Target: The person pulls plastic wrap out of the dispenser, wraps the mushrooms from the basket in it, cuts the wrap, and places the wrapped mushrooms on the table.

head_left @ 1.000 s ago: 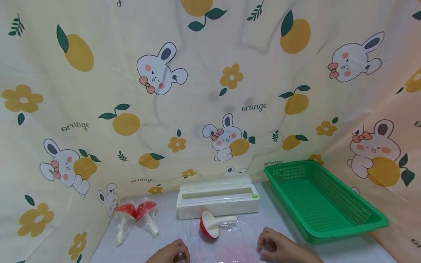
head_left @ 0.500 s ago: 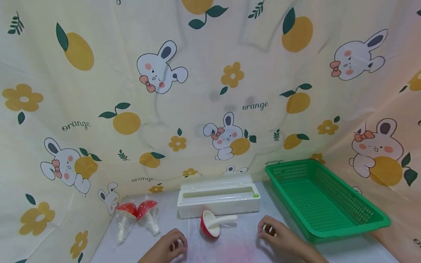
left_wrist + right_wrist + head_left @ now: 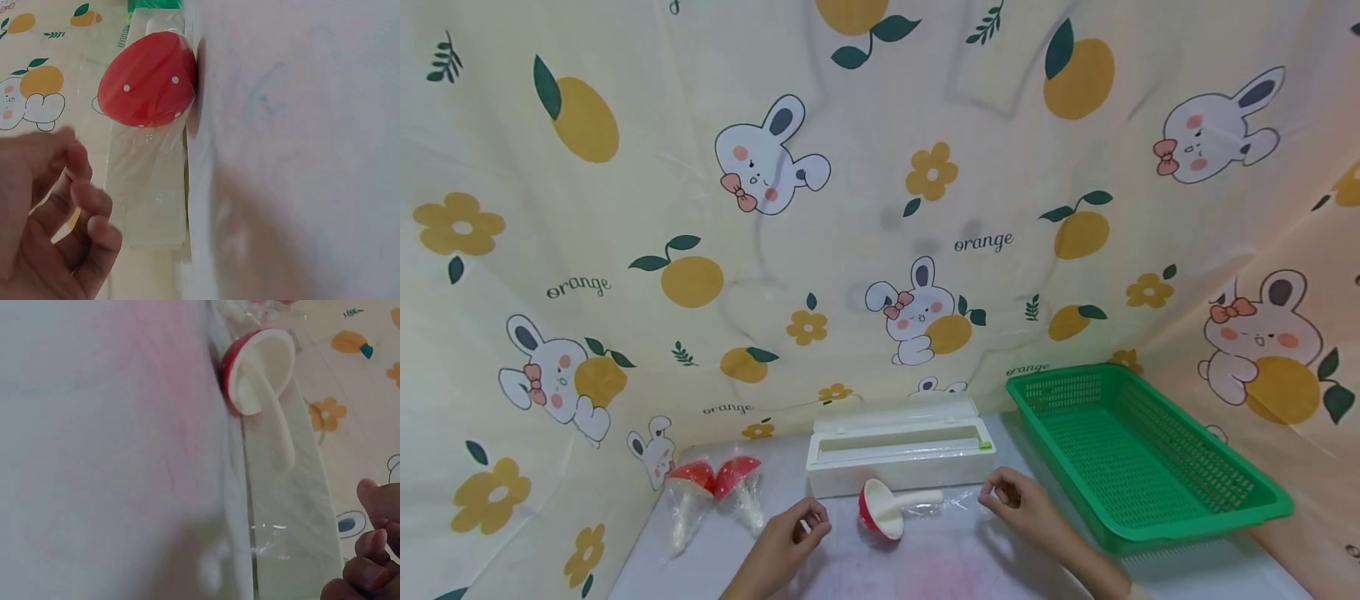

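A toy mushroom (image 3: 880,510) with a white-dotted red cap and white stem lies on its side on the table, its stem pointing right. Clear cling film (image 3: 957,502) lies about it, wrinkled by the stem. My left hand (image 3: 786,533) is raised left of the cap, thumb and fingertips pinching the thin film edge, which is hardly visible there. On the other side, past the stem end, my right hand (image 3: 1024,507) pinches the film likewise. The left wrist view shows the red cap (image 3: 150,81) under film; the right wrist view shows the white stem (image 3: 281,437).
Behind the mushroom stands a white cling film dispenser (image 3: 898,479), lid up, roll inside, with a green slider. Two film-wrapped toy mushrooms (image 3: 737,479) lie at the left. A green plastic basket (image 3: 1150,454) stands at the right. Patterned cloth (image 3: 850,208) hangs behind.
Both hands have risen and moved forward, from in front of the mushroom to either side of it, drawing the near film edge along. The mushroom stays in place.
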{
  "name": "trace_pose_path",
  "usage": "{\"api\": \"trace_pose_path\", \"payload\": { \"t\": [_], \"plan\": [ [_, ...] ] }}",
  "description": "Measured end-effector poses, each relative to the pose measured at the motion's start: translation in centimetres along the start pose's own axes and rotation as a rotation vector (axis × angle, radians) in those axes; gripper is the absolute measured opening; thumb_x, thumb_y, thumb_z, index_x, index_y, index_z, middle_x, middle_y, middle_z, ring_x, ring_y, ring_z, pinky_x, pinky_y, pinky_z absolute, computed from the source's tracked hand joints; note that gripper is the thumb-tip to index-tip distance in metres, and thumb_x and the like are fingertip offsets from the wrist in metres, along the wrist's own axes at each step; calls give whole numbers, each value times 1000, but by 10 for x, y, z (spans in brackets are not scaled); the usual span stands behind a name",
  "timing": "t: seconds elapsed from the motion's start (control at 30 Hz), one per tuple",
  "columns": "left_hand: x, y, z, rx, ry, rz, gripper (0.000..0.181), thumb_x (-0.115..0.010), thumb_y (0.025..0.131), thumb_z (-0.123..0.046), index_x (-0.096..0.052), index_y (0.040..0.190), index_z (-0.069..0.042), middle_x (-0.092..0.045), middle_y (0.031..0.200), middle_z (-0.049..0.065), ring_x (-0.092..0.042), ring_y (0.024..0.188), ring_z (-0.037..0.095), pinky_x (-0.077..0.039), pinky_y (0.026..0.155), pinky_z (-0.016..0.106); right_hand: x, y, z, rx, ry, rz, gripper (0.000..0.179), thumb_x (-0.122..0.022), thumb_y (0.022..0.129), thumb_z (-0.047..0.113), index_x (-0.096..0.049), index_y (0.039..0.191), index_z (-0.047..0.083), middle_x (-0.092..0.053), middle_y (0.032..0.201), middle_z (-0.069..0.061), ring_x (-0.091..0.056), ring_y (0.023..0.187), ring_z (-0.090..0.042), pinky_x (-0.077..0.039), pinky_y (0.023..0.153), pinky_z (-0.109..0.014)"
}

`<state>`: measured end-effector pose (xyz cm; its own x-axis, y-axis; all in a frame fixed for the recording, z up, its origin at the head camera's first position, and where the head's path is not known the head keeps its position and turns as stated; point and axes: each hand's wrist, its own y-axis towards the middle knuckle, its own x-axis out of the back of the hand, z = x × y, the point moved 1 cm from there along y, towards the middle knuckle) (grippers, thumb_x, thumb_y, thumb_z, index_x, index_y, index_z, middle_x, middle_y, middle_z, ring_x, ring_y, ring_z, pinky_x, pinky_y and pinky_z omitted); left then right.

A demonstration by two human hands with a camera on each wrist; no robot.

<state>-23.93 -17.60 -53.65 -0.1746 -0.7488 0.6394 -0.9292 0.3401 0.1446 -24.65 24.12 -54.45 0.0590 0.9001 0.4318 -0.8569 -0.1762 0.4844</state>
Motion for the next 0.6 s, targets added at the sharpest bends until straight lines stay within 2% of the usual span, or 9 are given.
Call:
{"api": "trace_pose_path", "payload": {
  "t": [0.17, 0.27, 0.37, 0.47, 0.6],
  "plan": [
    [-2, 8, -7, 67, -14, -80, 8, -72, 105, -24, -66, 104, -18, -68, 70, -8, -51, 58, 6, -42, 55, 22, -4, 11, 4, -129, 55, 13, 13, -82, 95, 10, -69, 96, 9, -56, 72, 6, -46, 62, -1, -42, 55, -21],
    [-3, 13, -11, 73, -48, -113, 8, -72, 105, -23, -66, 106, -17, -71, 67, -9, -50, 51, 6, -39, 52, 21, -7, 18, 8, -184, 58, 9, 14, -82, 95, 11, -69, 97, 5, -62, 73, 3, -52, 63, -4, -45, 58, -21],
    [-5, 18, -14, 66, -117, -144, 9, -71, 105, -20, -66, 107, -13, -75, 69, -6, -53, 48, 9, -40, 49, 21, -12, 24, 11, -261, 94, 12, 15, -80, 97, 11, -68, 98, 2, -66, 73, -3, -55, 61, -8, -46, 56, -22],
    [-9, 23, -16, 77, -193, -169, 11, -72, 105, -18, -65, 106, -10, -78, 73, -2, -59, 50, 13, -46, 50, 22, -17, 29, 13, -320, 192, 17, 17, -78, 99, 9, -66, 102, -2, -70, 77, -12, -60, 60, -12, -52, 55, -25],
    [-19, 30, -16, 87, -261, -217, 10, -72, 105, -15, -65, 106, -7, -80, 81, 4, -67, 56, 20, -52, 51, 24, -26, 31, 11, -326, 317, 14, 18, -75, 99, 3, -63, 103, -9, -74, 87, -26, -69, 65, -17, -62, 62, -32]
  ]
}}
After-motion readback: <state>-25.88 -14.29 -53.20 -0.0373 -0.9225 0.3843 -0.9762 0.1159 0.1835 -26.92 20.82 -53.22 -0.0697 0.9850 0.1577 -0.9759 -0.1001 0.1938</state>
